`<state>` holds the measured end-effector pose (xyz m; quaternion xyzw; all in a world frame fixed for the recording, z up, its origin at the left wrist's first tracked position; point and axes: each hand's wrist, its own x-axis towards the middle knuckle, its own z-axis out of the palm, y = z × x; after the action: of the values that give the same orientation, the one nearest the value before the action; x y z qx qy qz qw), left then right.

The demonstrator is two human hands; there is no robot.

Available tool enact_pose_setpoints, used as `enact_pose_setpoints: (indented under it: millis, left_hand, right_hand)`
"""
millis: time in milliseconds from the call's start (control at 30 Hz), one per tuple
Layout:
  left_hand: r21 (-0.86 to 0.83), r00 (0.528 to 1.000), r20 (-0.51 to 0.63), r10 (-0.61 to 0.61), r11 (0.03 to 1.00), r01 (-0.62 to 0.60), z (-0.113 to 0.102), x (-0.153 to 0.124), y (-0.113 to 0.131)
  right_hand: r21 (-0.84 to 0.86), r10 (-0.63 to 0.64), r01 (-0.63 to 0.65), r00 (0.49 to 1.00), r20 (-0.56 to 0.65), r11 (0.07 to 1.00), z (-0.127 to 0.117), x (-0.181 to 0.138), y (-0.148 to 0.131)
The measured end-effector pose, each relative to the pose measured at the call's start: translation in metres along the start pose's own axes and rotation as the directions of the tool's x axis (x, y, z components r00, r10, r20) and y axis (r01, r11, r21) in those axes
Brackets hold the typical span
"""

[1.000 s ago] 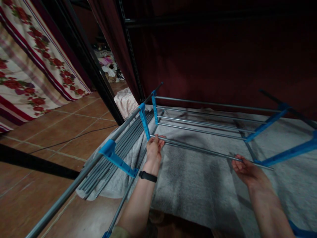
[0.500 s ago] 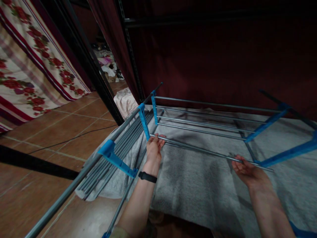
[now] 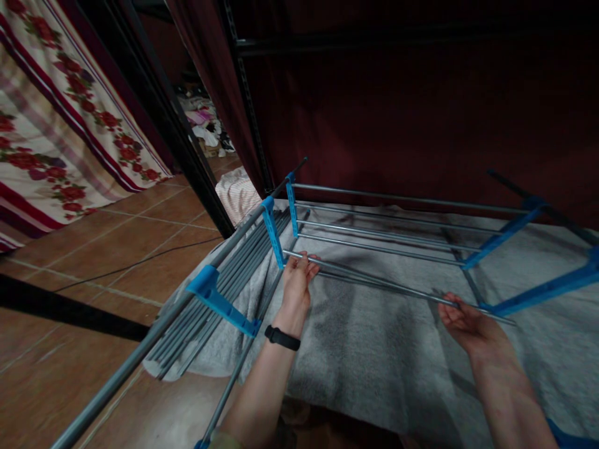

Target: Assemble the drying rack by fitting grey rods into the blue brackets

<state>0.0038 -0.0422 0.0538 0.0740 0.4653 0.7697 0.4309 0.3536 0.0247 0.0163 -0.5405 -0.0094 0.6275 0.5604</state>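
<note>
A rack of grey metal rods (image 3: pixel 374 248) joined by blue plastic brackets (image 3: pixel 272 229) stands on a grey towel (image 3: pixel 374 349) on the floor. My left hand (image 3: pixel 299 280), with a black band on the wrist, is closed around the nearest rod (image 3: pixel 388 287) close to the left bracket. My right hand (image 3: pixel 461 323) grips the same rod near its right end, beside another blue bracket (image 3: pixel 543 293). Fingers of both hands curl over the rod.
A bundle of loose grey rods (image 3: pixel 219 293) lies on the towel's left edge. A long rail with a blue fitting (image 3: pixel 210 290) runs diagonally at left. Dark red fabric (image 3: pixel 421 112) backs the rack. Floral cloth (image 3: pixel 56 118) hangs left over brown tiles (image 3: pixel 116 237).
My left hand has slid a little to the right along the rod, away from the bracket. The right hand and rack stay where they were.
</note>
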Motion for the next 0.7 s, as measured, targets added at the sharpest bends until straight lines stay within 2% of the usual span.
enact_pose_setpoints:
  millis: [200,467,700]
  left_hand:
    - [0.039,0.995,0.087,0.046,0.998,-0.050,0.008,-0.007,-0.001]
    - [0.087,0.963,0.236,0.127,0.985,-0.151,0.027,-0.031,0.003]
    - [0.126,0.948,0.286,0.137,0.976,-0.179,0.039,-0.048,0.002]
  right_hand:
    - [-0.019,-0.020,0.021,0.998,0.052,1.000,-0.002,0.006,0.007]
    - [0.026,0.044,-0.047,0.995,0.087,0.999,0.006,0.002,0.018]
    - [0.013,0.051,-0.053,0.989,0.135,0.999,0.011,-0.007,0.028]
